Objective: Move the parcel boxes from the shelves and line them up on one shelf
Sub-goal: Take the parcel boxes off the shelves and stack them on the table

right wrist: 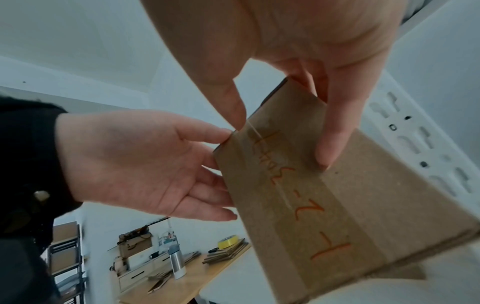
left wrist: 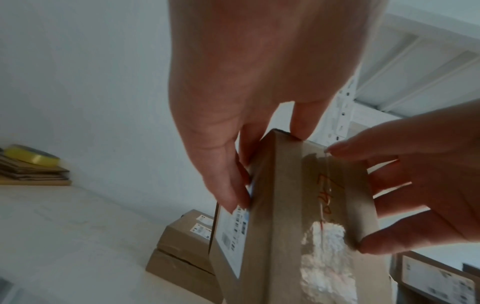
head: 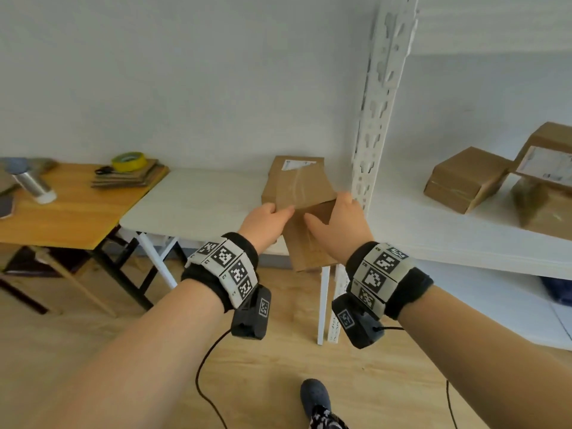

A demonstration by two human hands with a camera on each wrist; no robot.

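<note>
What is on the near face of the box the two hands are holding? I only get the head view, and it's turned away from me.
Observer: The right wrist view shows orange handwriting running along a taped strip on the box.
Operator: Any label on it?
Observer: Yes. The left wrist view shows a white printed label on the side under the left hand.
Operator: How does the right hand hold it?
Observer: In the left wrist view, the right hand has its fingers spread along the side opposite the label.
</note>
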